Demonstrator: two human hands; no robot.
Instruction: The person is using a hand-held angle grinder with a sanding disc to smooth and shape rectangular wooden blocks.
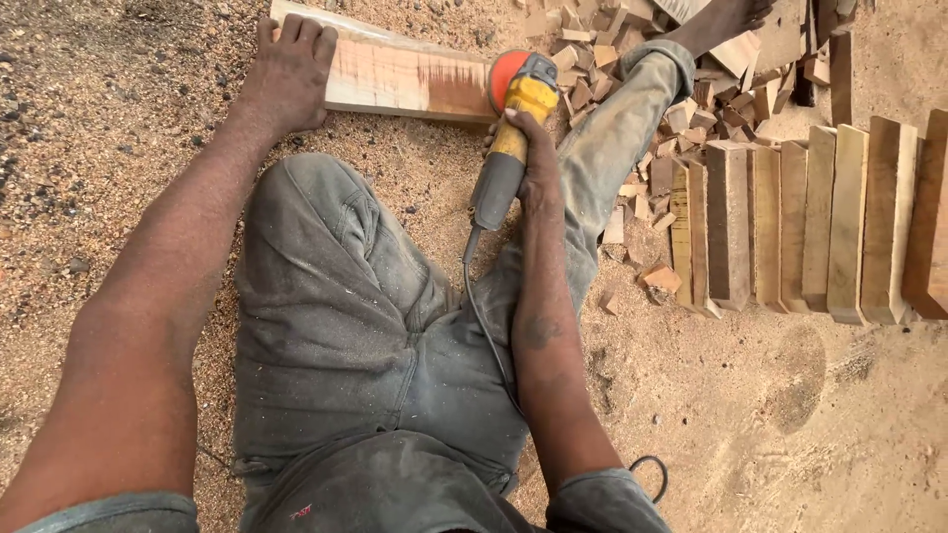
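While the left hand (286,74) pressed flat on the plank (400,79), the right hand (533,163) gripped the grinder (513,128), its disc touching the plank's far end.

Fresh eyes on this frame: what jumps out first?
The yellow angle grinder at top centre, gripped in the right hand, its orange disc against the end of a pale wooden plank. The left hand presses on the plank's other end, over sawdust-covered ground. At right, a row of cut wooden blocks lies side by side, with offcut scraps piled behind.
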